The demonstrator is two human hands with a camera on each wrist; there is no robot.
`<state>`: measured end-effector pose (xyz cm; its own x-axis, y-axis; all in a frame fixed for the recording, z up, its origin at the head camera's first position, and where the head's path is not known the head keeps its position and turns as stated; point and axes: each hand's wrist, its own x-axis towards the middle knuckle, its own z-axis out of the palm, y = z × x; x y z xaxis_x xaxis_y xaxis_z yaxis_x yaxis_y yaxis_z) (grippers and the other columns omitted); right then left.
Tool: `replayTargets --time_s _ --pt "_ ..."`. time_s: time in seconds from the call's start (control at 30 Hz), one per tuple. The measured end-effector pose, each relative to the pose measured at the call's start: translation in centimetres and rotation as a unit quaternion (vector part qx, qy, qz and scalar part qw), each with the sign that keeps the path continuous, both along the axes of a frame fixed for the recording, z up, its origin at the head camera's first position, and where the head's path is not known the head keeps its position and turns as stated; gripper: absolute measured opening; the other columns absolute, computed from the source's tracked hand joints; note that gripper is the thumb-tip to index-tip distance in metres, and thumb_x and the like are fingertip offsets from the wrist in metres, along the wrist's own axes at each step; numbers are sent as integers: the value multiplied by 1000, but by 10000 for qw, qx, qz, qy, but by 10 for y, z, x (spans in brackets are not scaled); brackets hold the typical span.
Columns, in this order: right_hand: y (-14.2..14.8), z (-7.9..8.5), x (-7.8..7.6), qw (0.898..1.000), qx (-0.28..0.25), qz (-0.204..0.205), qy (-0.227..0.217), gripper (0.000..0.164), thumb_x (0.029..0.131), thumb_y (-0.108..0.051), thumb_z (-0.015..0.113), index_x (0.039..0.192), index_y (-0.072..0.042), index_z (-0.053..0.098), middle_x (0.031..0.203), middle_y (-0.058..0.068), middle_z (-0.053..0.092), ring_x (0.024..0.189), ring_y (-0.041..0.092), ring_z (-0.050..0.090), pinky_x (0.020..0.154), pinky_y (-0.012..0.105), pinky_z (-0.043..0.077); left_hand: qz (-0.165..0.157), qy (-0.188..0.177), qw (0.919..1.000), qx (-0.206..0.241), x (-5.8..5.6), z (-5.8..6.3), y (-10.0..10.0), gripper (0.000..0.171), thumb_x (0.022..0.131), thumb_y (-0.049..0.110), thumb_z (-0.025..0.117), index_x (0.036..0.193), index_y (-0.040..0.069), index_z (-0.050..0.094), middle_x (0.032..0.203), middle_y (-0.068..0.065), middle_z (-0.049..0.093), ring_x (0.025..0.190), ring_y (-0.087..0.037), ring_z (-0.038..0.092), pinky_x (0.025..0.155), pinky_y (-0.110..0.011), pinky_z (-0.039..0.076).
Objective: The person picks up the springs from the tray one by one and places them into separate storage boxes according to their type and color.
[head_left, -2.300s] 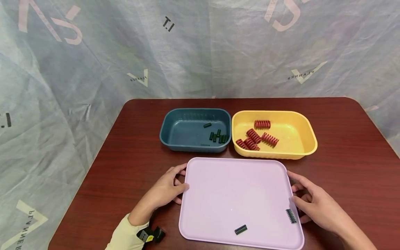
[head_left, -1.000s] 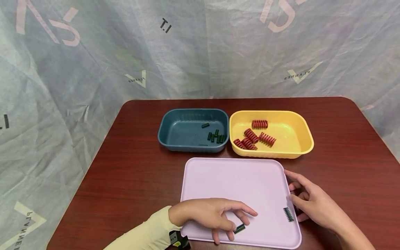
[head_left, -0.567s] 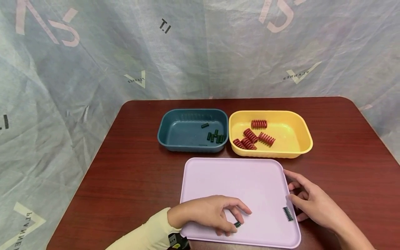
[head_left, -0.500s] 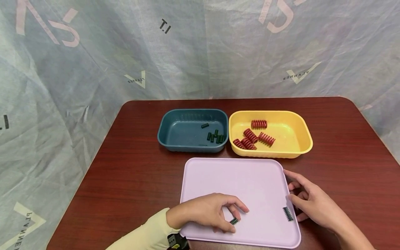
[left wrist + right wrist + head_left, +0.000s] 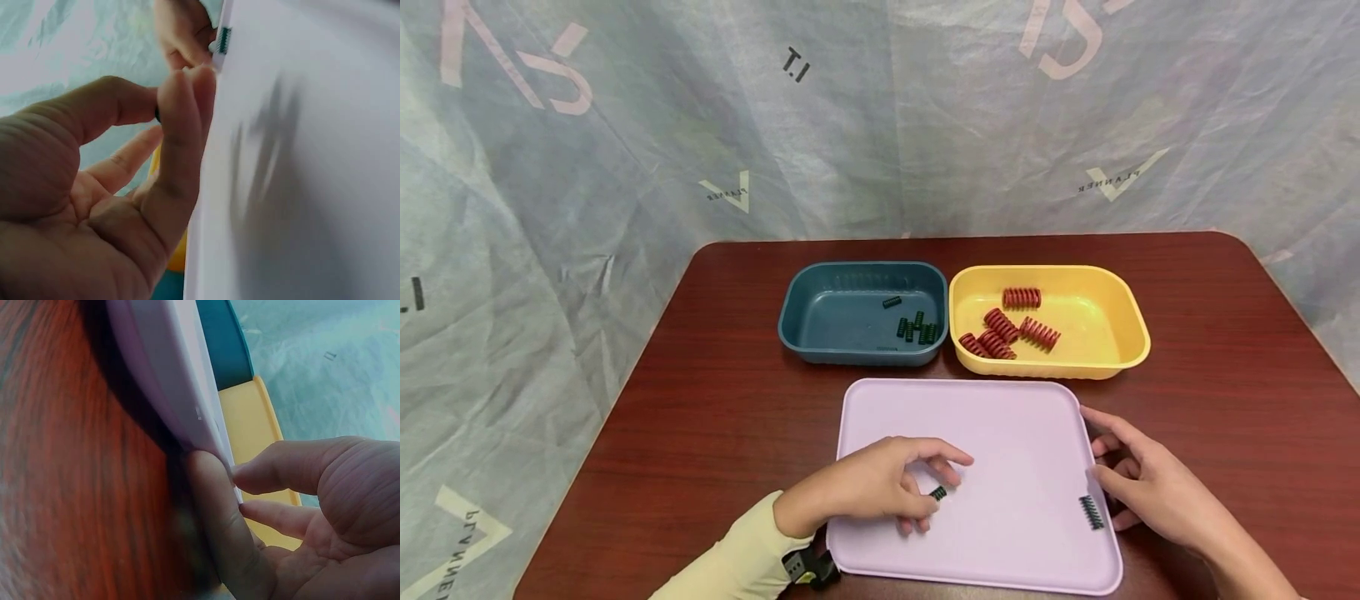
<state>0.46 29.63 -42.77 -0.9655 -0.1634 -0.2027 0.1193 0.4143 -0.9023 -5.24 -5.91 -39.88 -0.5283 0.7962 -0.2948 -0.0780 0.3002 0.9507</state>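
My left hand (image 5: 880, 479) pinches a small dark green spring (image 5: 937, 493) between thumb and fingers, above the left half of the lilac tray (image 5: 1000, 433). In the left wrist view the fingers hide nearly all of that spring. A second green spring (image 5: 1091, 512) lies on the tray along its right rim. Beside it, my right hand (image 5: 1157, 475) grips the tray's right edge. The right wrist view shows the thumb (image 5: 269, 472) at the rim and a finger (image 5: 215, 494) against the tray's outer side.
Behind the tray stand a dark blue bin (image 5: 835, 321) with several green springs (image 5: 917, 329) and, to its right, a yellow bin (image 5: 1105, 333) with several red springs (image 5: 1022, 298). All rest on a reddish-brown wooden table (image 5: 715, 400). A grey cloth (image 5: 850, 125) hangs behind.
My left hand left the tray's left edge, took the loose green spring near the front, and has lifted it up and leftward. The right hand stays at the right edge.
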Motion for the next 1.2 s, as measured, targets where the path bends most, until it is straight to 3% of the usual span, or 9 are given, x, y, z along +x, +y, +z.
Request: replayTargets --time_s 0.27,0.47,0.67,0.87,1.03,1.2 --pt "0 -1 -2 9999 29 43 148 67 99 3 61 159 -12 36 115 20 48 66 17 58 44 42 58 309 -483 9982 169 -12 9 -12 56 93 -8 69 144 15 60 123 -9 68 73 -26 73 62 -39 63" --pt "0 -1 -3 9999 8 57 150 67 98 3 62 159 -11 36 116 21 48 66 17 58 44 43 58 350 -429 9978 357 -27 15 -23 59 94 -7 69 148 10 54 128 -18 67 82 -24 75 66 -39 64" --pt "-1 1 -4 9999 42 49 90 67 99 2 62 159 -12 35 116 20 47 67 17 58 45 42 59 606 -282 9962 565 -48 31 -38 58 94 -6 69 148 9 54 130 -26 64 89 -27 75 70 -41 65" --pt "-1 1 -5 9999 86 61 53 67 99 3 62 159 -12 35 116 19 47 66 17 57 45 42 58 828 -128 9940 703 -70 45 -50 52 96 -4 67 146 8 56 130 -29 64 97 -32 74 78 -46 64" --pt "-1 1 -4 9998 118 50 -142 68 100 0 62 160 -13 33 117 18 47 67 18 58 46 42 59 1018 25 9924 691 -88 51 -56 47 98 0 68 143 0 57 129 -29 65 101 -40 72 82 -49 63" --pt "1 0 0 9996 152 35 -236 68 101 0 62 160 -12 32 116 18 48 69 19 60 47 43 59 1160 49 9916 570 -104 56 -57 40 98 3 69 138 0 62 129 -28 64 107 -48 68 84 -50 62"
